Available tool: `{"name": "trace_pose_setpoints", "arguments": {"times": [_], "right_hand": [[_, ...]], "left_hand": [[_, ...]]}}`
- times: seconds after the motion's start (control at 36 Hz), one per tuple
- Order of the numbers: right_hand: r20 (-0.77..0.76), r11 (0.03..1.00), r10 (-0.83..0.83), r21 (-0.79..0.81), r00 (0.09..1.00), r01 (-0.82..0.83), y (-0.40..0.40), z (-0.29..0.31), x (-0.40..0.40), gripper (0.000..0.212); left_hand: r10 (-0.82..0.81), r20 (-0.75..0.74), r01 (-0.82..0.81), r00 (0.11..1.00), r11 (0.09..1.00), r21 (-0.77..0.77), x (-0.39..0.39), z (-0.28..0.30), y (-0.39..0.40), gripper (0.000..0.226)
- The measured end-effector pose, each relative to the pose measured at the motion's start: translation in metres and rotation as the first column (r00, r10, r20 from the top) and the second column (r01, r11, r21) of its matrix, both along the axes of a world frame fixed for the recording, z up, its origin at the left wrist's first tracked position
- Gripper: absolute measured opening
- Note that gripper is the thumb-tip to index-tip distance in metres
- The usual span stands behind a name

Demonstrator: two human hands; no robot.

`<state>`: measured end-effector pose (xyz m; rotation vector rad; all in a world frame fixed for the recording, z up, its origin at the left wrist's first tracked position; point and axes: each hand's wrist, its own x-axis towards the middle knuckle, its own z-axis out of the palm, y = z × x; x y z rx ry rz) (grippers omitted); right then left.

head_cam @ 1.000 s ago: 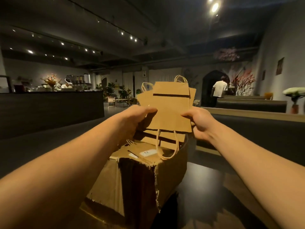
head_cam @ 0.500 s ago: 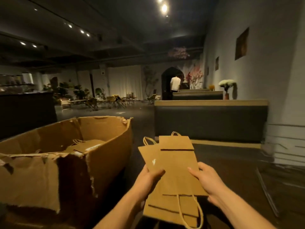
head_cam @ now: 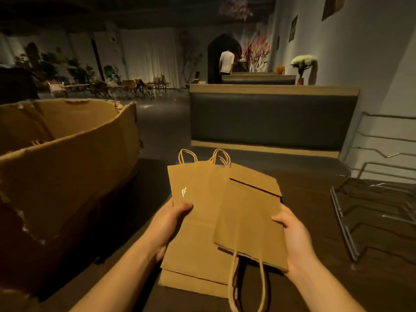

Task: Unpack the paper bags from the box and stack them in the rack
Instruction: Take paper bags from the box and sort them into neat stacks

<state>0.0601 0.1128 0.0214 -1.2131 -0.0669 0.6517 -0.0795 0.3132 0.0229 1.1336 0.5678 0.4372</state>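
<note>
Head view of a dim dining hall: a torn cardboard box (head_cam: 67, 167) fills the left of the scene, its ragged rim open to the ceiling, with a looped handle just showing inside near its left edge. Straight ahead, a dark padded booth bench (head_cam: 270, 118) with a pale wooden top stands across the far side of the dark wooden table (head_cam: 315, 199). At right, a bare wire rack (head_cam: 371, 212) rests on the table by the wall, well apart from the bags. Near the middle, a fanned handful of flat brown paper bags (head_cam: 202, 221) is held above the table between both hands, to the right of the box. The top bag (head_cam: 249, 217) is tilted to the right and lies reversed, its twisted handles dangling toward the viewer, while the others point their handles away. The left hand (head_cam: 167, 224) grips the lower bags at their left edge, thumb pressed on top and fingers hidden beneath. The right hand (head_cam: 295, 237) holds the top bag at its right edge, thumb clamped on the paper, fingers curled under. Far off, a person in a white shirt (head_cam: 226, 61) stands at a dark arched doorway, and white flowers (head_cam: 304, 60) sit on a far ledge at right
</note>
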Motion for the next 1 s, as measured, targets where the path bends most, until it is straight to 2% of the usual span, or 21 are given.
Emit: {"name": "trace_pose_setpoints", "arguments": {"times": [0.08, 0.17, 0.28, 0.36, 0.44, 0.5, 0.58, 0.67, 0.72, 0.81, 0.86, 0.92, 1.0], "right_hand": [[-0.042, 0.999, 0.004, 0.052, 0.999, -0.002, -0.001, 0.001, 0.003, 0.034], [-0.056, 1.000, -0.010, 0.017, 0.998, 0.011, 0.001, -0.002, 0.006, 0.025], [-0.083, 1.000, -0.020, 0.010, 0.996, 0.021, 0.002, -0.004, 0.008, 0.027], [-0.114, 0.977, -0.085, 0.183, 0.990, 0.105, 0.002, -0.003, 0.011, 0.029], [-0.094, 0.881, -0.166, 0.433, 0.982, 0.190, 0.001, 0.001, 0.011, 0.032], [-0.057, 0.868, -0.177, 0.461, 0.983, 0.183, 0.001, 0.002, 0.011, 0.026], [0.009, 0.897, -0.183, 0.410, 0.983, 0.164, 0.002, 0.002, 0.009, 0.004], [0.091, 0.901, -0.168, 0.417, 0.982, 0.116, 0.003, -0.001, 0.010, 0.024], [0.081, 0.882, -0.155, 0.460, 0.985, 0.101, 0.002, -0.001, 0.010, 0.032], [0.003, 0.856, -0.174, 0.495, 0.985, 0.150, 0.001, -0.002, 0.011, 0.035], [0.011, 0.859, -0.170, 0.492, 0.985, 0.142, 0.001, -0.002, 0.010, 0.032], [0.108, 0.900, -0.210, 0.409, 0.972, 0.149, -0.001, -0.004, 0.009, 0.026], [0.381, 0.958, -0.255, 0.223, 0.889, 0.180, 0.004, -0.007, 0.007, 0.022]], "left_hand": [[0.000, 0.022, -0.001, 1.000, 1.000, 0.015, -0.001, -0.002, -0.001, 0.035], [-0.037, 0.052, 0.036, 0.998, 0.999, 0.005, 0.000, -0.003, -0.003, 0.042], [-0.066, 0.064, 0.064, 0.996, 0.997, 0.041, -0.002, -0.007, 0.000, 0.041], [-0.063, 0.063, 0.062, 0.996, 0.998, 0.021, -0.003, -0.008, 0.002, 0.037], [-0.053, 0.080, 0.051, 0.995, 0.998, 0.026, -0.005, -0.008, 0.003, 0.033], [-0.046, 0.094, 0.041, 0.994, 0.998, 0.055, -0.006, -0.008, 0.001, 0.028], [-0.021, 0.103, 0.018, 0.994, 0.999, 0.037, -0.005, -0.009, 0.001, 0.027], [-0.011, 0.104, 0.013, 0.994, 1.000, -0.016, -0.005, -0.008, 0.002, 0.026], [-0.006, 0.106, 0.010, 0.994, 0.999, -0.035, -0.005, -0.008, 0.001, 0.026], [0.002, 0.100, 0.002, 0.995, 0.999, -0.042, -0.006, -0.009, 0.000, 0.026], [0.000, 0.098, 0.004, 0.995, 0.999, -0.038, -0.008, -0.009, -0.001, 0.022], [-0.001, 0.093, 0.003, 0.996, 1.000, -0.025, -0.007, -0.011, -0.002, 0.020], [0.013, 0.075, -0.013, 0.997, 1.000, 0.005, -0.006, -0.010, -0.002, 0.022]]}}
